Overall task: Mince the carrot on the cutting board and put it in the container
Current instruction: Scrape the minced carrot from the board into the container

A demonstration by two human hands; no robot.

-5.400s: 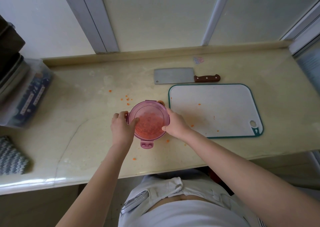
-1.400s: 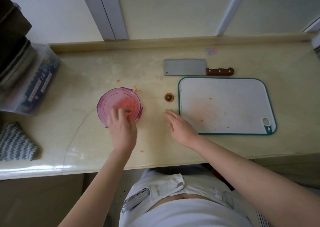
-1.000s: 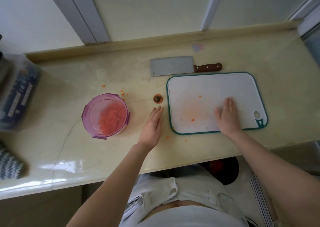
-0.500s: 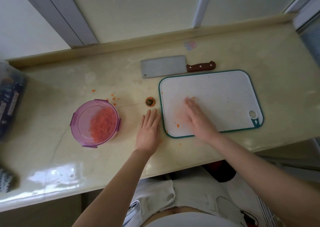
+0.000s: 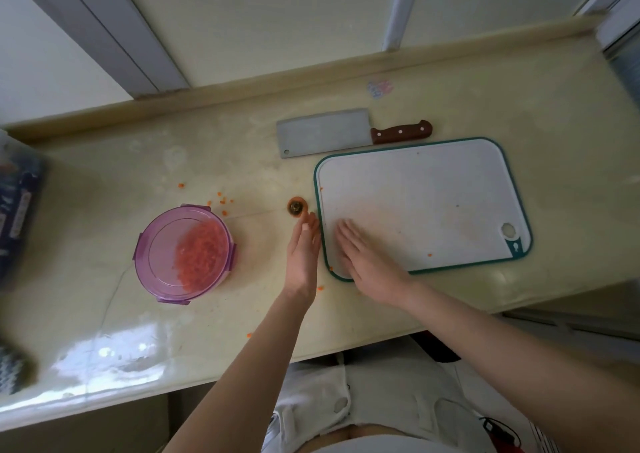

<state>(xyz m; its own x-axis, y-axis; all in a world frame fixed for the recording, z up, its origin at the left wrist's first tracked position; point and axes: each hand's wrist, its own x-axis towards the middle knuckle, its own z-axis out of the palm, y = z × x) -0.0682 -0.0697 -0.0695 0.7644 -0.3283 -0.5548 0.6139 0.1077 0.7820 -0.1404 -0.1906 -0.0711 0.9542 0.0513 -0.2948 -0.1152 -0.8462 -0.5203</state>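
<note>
The right hand (image 5: pixel 369 265) lies flat on the near left corner of the cutting board (image 5: pixel 433 196). Its fingers (image 5: pixel 346 236) are straight, close together and hold nothing. The left hand (image 5: pixel 303 257) stands on the counter (image 5: pixel 554 106) just left of the board's edge, with its fingers (image 5: pixel 307 228) straight, together and empty. The two hands are close on either side of that edge.

The minced carrot (image 5: pixel 201 258) sits well to the left of the left fingers, inside the round purple container (image 5: pixel 162 245). It is heaped against the container wall nearest that hand. The see-through lid looks fitted, with its clips at the rim.

Just beyond the left fingertips, almost touching them, rests a carrot end stub (image 5: pixel 296 206). A few loose carrot bits (image 5: pixel 221 201) lie on the counter between the stub and the container, and one more bit (image 5: pixel 429 254) lies on the board to the right of the right fingers.

Beyond both sets of fingers, past the board's far edge, the cleaver (image 5: pixel 325 132) lies flat on the counter with its wooden handle pointing right.
</note>
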